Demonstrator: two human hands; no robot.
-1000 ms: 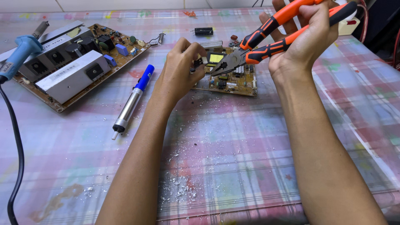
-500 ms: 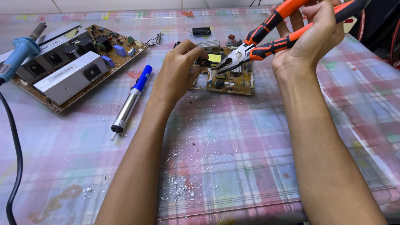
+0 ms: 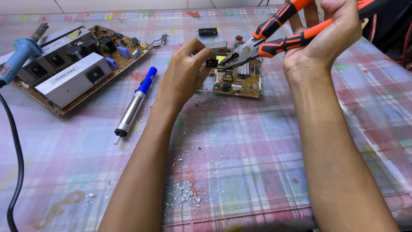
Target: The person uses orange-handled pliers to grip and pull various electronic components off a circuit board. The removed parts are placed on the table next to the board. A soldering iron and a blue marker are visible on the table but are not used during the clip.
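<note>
Near edge: white crumbs and flakes [image 3: 184, 193] are scattered on the plaid tablecloth [image 3: 257, 163], both forearms reaching up over it.
Left side: a black cable [image 3: 15, 172] snakes down the cloth's edge.
Desoldering pump: silver barrel, blue plunger [image 3: 134, 103], lying slantwise just left of the left wrist.
Left hand: left hand [image 3: 184, 73] is raised over the table, thumb and fingertips pinched together on a small black component [image 3: 211, 62].
Pliers: orange-and-black pliers [image 3: 274, 36], nose right up against that black component; whether the tips actually bite it, can't tell.
Right hand: right hand [image 3: 328, 36] is wrapped around the pliers' handles, fingers curled tight on the grips.
Small board: a brown circuit board [image 3: 238, 79] lies flat just below and behind the pinch, partly hidden by the left hand.
Large board: big circuit board with grey heat sinks [image 3: 71, 68] sits far left, well apart.
Far left: blue soldering iron handle [image 3: 17, 58] rests beside that big board.
Far back: a black cylindrical capacitor [image 3: 207, 31] lies alone near the table's far edge.
</note>
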